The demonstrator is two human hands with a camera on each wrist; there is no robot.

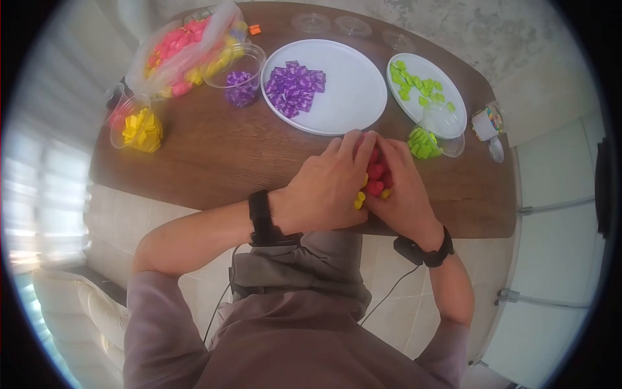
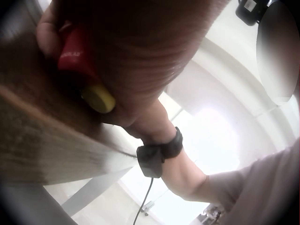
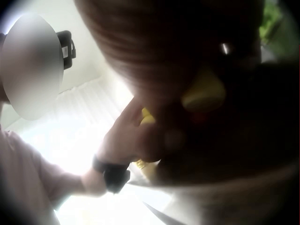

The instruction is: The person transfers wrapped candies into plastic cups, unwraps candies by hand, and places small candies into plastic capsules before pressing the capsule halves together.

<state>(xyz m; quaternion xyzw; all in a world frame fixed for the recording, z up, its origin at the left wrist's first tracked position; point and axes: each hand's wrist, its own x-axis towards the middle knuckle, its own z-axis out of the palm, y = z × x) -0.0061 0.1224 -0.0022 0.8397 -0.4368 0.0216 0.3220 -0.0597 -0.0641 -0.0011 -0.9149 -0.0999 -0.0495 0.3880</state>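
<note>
Near the table's front edge, the left hand (image 1: pixel 324 185) and right hand (image 1: pixel 408 194) cup a cluster of red pieces (image 1: pixel 374 188) and yellow pieces (image 1: pixel 359 200) between them, fingertips close together at the far side. Curled fingers hide much of the cluster. In the left wrist view, a red piece (image 2: pixel 77 56) and a round-ended yellow piece (image 2: pixel 99 99) show beneath the left hand (image 2: pixel 140 51). The dark right wrist view has a yellow piece (image 3: pixel 204 93) below the right hand (image 3: pixel 154 47).
Beyond the hands stands a white plate (image 1: pixel 353 97) with purple pieces (image 1: pixel 295 87). To its right are another plate (image 1: pixel 453 97) with green pieces and a tipped cup of green pieces (image 1: pixel 422 144). Yellow pieces (image 1: pixel 142 131), purple pieces in a cup (image 1: pixel 241 89) and a plastic bag (image 1: pixel 175 58) lie left.
</note>
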